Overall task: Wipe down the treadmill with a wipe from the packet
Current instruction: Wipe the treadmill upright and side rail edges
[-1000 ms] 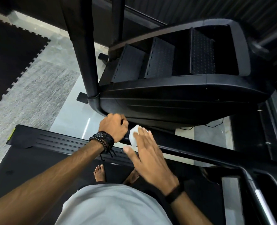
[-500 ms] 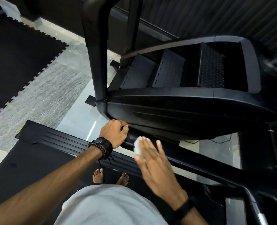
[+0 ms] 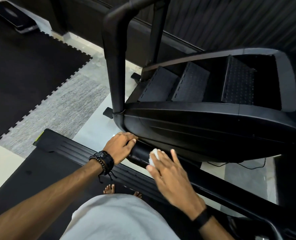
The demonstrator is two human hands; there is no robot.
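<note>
Pressing the white wipe (image 3: 153, 157) onto the treadmill handrail (image 3: 213, 187) with my right hand (image 3: 171, 177), fingers straight and spread, palm flat over the wad. My left hand (image 3: 120, 147) is curled round the same rail at its free end, just beside the wipe, apparently steadying. The rail's long axis runs from that end diagonally away to my right and toward me, so all the unwiped length lies on the right-hand side of the wipe. My right hand is the nearer one for that run; I judge the next stroke slides along the bar, away from my left. No packet in view. The belt (image 3: 39, 172) lies below my feet.
</note>
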